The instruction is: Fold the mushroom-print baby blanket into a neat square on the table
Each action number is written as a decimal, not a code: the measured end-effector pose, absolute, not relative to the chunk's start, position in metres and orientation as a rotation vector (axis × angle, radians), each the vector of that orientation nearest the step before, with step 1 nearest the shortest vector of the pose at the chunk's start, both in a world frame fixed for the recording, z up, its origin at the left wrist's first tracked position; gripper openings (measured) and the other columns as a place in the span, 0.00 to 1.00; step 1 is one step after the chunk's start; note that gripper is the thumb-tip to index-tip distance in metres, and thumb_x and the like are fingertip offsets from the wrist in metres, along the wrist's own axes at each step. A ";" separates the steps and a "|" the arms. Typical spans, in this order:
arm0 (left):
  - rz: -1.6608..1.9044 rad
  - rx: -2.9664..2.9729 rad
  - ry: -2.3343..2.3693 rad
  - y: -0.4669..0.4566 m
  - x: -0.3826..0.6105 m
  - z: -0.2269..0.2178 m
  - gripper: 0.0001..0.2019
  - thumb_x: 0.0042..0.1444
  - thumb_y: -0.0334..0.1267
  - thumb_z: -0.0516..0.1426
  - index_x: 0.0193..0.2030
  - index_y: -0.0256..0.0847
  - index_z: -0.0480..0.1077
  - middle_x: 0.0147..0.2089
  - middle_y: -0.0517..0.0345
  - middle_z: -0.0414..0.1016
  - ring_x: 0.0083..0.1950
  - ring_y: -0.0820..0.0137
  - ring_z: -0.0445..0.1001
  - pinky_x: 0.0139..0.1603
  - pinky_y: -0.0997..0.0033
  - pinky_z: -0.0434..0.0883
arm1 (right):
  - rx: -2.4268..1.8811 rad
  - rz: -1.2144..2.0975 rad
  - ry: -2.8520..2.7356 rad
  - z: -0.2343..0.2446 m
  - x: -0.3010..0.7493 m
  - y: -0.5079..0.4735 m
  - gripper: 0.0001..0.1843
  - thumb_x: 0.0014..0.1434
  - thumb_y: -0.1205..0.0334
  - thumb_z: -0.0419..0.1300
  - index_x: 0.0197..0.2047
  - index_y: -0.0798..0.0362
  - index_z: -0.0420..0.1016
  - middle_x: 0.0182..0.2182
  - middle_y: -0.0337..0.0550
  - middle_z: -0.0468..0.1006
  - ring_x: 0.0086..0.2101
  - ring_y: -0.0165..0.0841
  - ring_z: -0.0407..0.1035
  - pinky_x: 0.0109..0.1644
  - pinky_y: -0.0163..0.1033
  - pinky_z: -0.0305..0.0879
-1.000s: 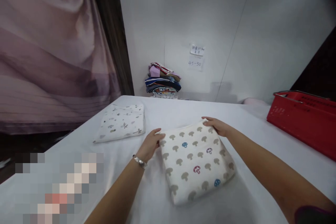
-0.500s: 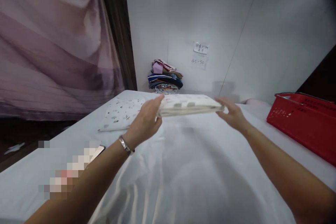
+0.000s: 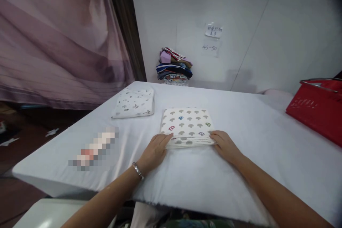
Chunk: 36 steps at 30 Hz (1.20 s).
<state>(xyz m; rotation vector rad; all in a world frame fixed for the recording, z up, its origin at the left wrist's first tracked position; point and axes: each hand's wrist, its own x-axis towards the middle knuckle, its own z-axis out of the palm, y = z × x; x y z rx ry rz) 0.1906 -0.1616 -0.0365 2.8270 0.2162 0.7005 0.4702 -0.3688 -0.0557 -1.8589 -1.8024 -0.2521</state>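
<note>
A folded white cloth printed with mushrooms (image 3: 187, 124) lies flat on the white table (image 3: 240, 171), to the right of a second folded white cloth with small grey marks (image 3: 134, 103). My left hand (image 3: 155, 151), a bracelet on its wrist, grips the near left corner of the mushroom cloth, thumb on top. My right hand (image 3: 226, 146) holds the near right corner, fingers curled at its edge. Both hands rest on the table.
A stack of coloured folded clothes (image 3: 174, 66) stands against the back wall under two paper notes (image 3: 213, 30). A red basket (image 3: 317, 108) sits at the table's right edge. A pink curtain (image 3: 61, 35) hangs at the left.
The mushroom cloth was lifted off the table and carried away from me, and now lies flat farther back, beside the other folded cloth. Both hands stayed on its corners.
</note>
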 end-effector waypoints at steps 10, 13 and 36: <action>0.830 2.572 0.452 -0.166 0.222 -0.018 0.09 0.57 0.36 0.51 0.42 0.43 0.69 0.43 0.55 0.72 0.48 0.67 0.68 0.48 0.63 0.67 | -1.807 -0.069 -1.663 -0.003 0.438 -0.341 0.14 0.60 0.63 0.49 0.47 0.48 0.69 0.45 0.44 0.72 0.46 0.36 0.65 0.49 0.42 0.62; 0.713 2.706 0.416 -0.170 0.245 -0.016 0.08 0.55 0.36 0.53 0.38 0.42 0.72 0.39 0.56 0.72 0.43 0.68 0.68 0.44 0.65 0.67 | -1.792 -0.059 -1.781 0.002 0.429 -0.315 0.11 0.60 0.64 0.50 0.39 0.51 0.74 0.38 0.43 0.75 0.40 0.34 0.67 0.46 0.40 0.62; 0.737 2.814 0.415 -0.179 0.247 -0.029 0.11 0.59 0.35 0.48 0.45 0.44 0.67 0.40 0.57 0.71 0.42 0.69 0.67 0.41 0.67 0.66 | -1.729 -0.067 -1.775 -0.029 0.434 -0.321 0.10 0.61 0.63 0.49 0.36 0.50 0.72 0.37 0.44 0.73 0.39 0.32 0.65 0.42 0.38 0.64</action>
